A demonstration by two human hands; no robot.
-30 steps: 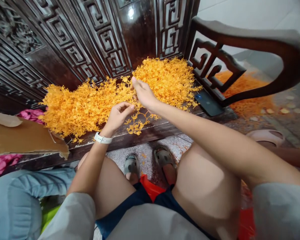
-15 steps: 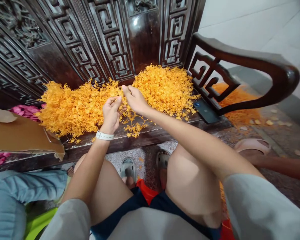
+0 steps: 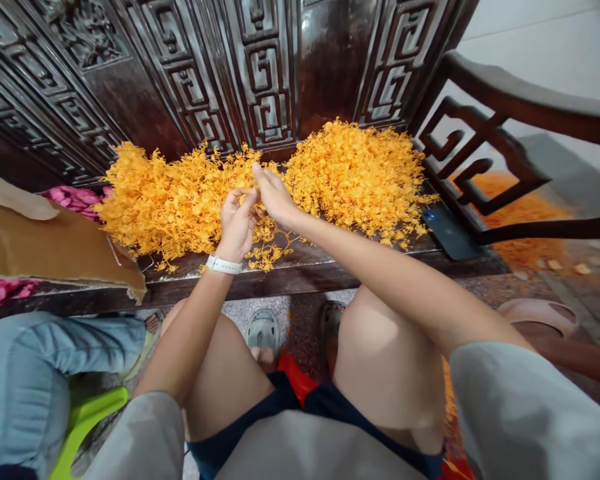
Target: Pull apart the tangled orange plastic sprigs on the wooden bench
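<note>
My left hand (image 3: pixel 238 223), with a pale watch strap (image 3: pixel 224 265) at the wrist, has its thumb and index finger pinched together. My right hand (image 3: pixel 276 195) meets it fingertip to fingertip, its fingers pressed together and its thumb hidden. Whatever lies between the fingertips is too small to make out. Just behind and left of the hands spreads a heap of orange artificial flower sprigs (image 3: pixel 165 200). A second, rounder orange heap (image 3: pixel 360 177) lies to the right. Under my hands a loose orange sprig (image 3: pixel 267 255) with a bare branching stem reaches the bench edge.
The heaps lie on a dark carved wooden bench (image 3: pixel 210 283) with an armrest (image 3: pixel 520 87). A phone (image 3: pixel 450 230) lies by the armrest. A cardboard box (image 3: pixel 55 243) and pink material (image 3: pixel 75 200) are at the left. Another person's jeans leg (image 3: pixel 95 340) is close by.
The view has turned a little left, so the bench and heaps sit further right. Both hands stay together over the same spot, with only slight finger movement.
</note>
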